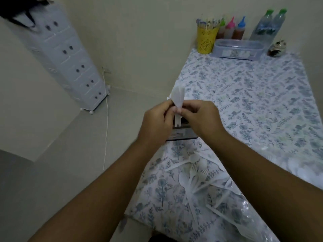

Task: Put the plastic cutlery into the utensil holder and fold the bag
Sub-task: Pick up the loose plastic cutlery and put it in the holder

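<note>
We pinch white cutlery (178, 100) w/ left hand (156, 122) & right hand (201, 117) above holder (183, 134), near table's (253, 95) left edge.

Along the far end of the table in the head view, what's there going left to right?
Yellow holder of sticks → green-capped sauce bottle → pink-capped sauce bottle → blue-capped sauce bottle → two green-capped water bottles → small patterned jar.
</note>
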A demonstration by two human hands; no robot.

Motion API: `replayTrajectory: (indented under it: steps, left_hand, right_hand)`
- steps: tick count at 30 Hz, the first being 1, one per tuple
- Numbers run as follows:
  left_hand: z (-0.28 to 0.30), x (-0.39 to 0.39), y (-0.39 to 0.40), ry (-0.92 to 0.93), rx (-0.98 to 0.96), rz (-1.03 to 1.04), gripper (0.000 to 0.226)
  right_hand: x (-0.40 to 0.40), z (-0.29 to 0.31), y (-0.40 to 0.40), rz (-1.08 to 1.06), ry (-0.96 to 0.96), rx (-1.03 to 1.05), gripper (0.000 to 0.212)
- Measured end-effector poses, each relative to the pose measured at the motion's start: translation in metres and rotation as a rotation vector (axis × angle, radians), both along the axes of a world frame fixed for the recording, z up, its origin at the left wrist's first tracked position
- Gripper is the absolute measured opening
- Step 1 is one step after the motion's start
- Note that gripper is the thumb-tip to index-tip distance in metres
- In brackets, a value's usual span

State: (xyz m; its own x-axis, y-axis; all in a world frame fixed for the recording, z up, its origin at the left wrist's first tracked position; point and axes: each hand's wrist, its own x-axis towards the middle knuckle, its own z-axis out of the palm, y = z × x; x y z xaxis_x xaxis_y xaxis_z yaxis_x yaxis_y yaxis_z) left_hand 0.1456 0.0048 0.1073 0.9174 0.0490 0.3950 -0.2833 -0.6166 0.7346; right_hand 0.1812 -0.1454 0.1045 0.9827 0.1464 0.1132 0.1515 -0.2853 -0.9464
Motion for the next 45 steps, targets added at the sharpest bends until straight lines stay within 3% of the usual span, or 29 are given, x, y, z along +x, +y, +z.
replayTrajectory:
  steps: [6, 12, 16, 24, 28, 35, 41, 45]
  left_hand:
    - [-0.013, 0.038, 0.017, 0.002, -0.061, 0.069, 0.021]
    - [-0.063, 0.041, 0.015, 0.219, -0.007, 0.044, 0.021]
    - [-0.065, 0.036, 0.017, 0.304, 0.020, 0.044, 0.029]
    - [-0.050, 0.018, 0.018, 0.168, 0.020, 0.106, 0.028]
    - [-0.071, -0.018, 0.008, 0.136, 0.065, 0.077, 0.022]
    - [-0.156, -0.058, -0.017, 0.572, 0.212, 0.001, 0.023]
    - [-0.178, -0.062, -0.016, 0.771, 0.290, 0.104, 0.015]
    - [-0.168, -0.074, -0.019, 0.705, 0.184, 0.203, 0.021]
  right_hand:
    - [0.039, -0.004, 0.028, -0.040, 0.006, -0.051, 0.021]
    - [0.036, -0.057, 0.031, -0.062, 0.078, -0.257, 0.016]
    - [0.033, -0.067, 0.028, -0.014, 0.107, -0.379, 0.015]
    - [0.017, -0.051, 0.010, -0.167, 0.046, -0.326, 0.016]
    - [-0.008, -0.054, -0.010, -0.143, 0.050, -0.350, 0.023]
    - [-0.080, -0.101, -0.062, -0.180, 0.291, -0.373, 0.014]
    - [-0.132, -0.129, -0.095, -0.221, 0.464, -0.340, 0.014]
    - [-0.148, -0.136, -0.098, -0.260, 0.532, -0.279, 0.016]
